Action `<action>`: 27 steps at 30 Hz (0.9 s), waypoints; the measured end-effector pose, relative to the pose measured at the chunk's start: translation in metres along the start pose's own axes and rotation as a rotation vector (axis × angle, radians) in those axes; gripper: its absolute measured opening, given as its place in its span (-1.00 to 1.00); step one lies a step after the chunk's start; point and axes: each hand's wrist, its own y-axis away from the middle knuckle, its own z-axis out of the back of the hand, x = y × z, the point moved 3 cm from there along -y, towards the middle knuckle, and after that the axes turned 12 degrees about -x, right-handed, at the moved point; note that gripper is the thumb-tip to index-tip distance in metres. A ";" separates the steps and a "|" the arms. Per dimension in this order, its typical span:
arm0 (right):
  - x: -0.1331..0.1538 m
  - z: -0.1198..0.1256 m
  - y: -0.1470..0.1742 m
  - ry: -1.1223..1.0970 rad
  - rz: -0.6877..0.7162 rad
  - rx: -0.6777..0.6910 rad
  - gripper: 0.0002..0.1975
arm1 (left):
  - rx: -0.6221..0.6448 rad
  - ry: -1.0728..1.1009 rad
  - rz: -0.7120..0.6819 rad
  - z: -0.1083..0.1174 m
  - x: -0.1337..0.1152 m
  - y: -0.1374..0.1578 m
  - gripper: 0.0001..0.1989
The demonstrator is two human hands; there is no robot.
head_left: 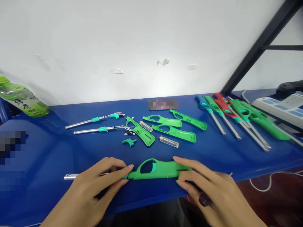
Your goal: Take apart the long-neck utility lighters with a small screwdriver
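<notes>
green plastic long-nosed lighter [161, 171] is gripped by left fingers [115, 177] and right fingers [193, 164]; its handle [169, 169] should be squeezed evenly.

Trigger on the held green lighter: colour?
Turquoise; the trigger shows in the head view.

Left hand [98, 186], right hand [210, 184] angled inward, both pinching.

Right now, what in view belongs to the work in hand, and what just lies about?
Work: green lighter in left hand and right hand, shell halves, clear cylinders, metal rods, teal trigger; probably lighters at right.
Apparently lying about: bottle, white device.
</notes>
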 end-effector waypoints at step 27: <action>-0.006 0.000 0.009 0.023 -0.021 0.060 -0.70 | 0.012 0.009 0.048 0.007 -0.003 -0.004 -0.66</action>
